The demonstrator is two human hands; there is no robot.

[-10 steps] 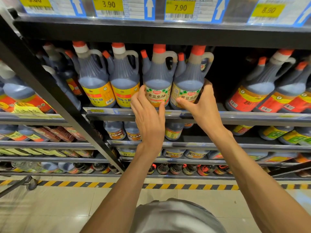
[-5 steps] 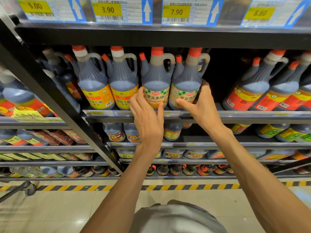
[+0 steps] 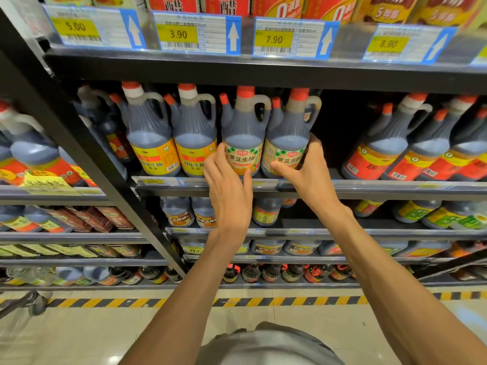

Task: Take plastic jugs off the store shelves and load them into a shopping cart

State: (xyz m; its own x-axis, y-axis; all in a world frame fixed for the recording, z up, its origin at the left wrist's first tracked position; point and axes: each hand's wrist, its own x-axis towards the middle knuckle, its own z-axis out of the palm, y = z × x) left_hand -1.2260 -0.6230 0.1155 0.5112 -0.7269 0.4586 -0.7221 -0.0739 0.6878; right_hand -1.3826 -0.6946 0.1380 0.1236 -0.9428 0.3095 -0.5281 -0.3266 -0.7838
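Hands on target, both up at the middle shelf [image 3: 342, 189]. I read my left hand [image 3: 229, 185] as spread along the near-left side of the left checked-label jug [image 3: 243, 143], thumb across the label front, fingers mostly straight, not wrapped. Right hand [image 3: 307, 171] curls round the right checked-label jug [image 3: 288, 143]: thumb on the label, fingers reaching round its far side and hidden there, so I can't confirm how deep that hold goes. Both jugs stand upright at the shelf lip, touching each other, with the yellow-label jug [image 3: 195, 143] just to the left.

Risks: jugs are full and smooth, a body grab could slip once clear of the lip. Pulling both at once may drag the yellow-label one forward. Cart isn't clearly in view.
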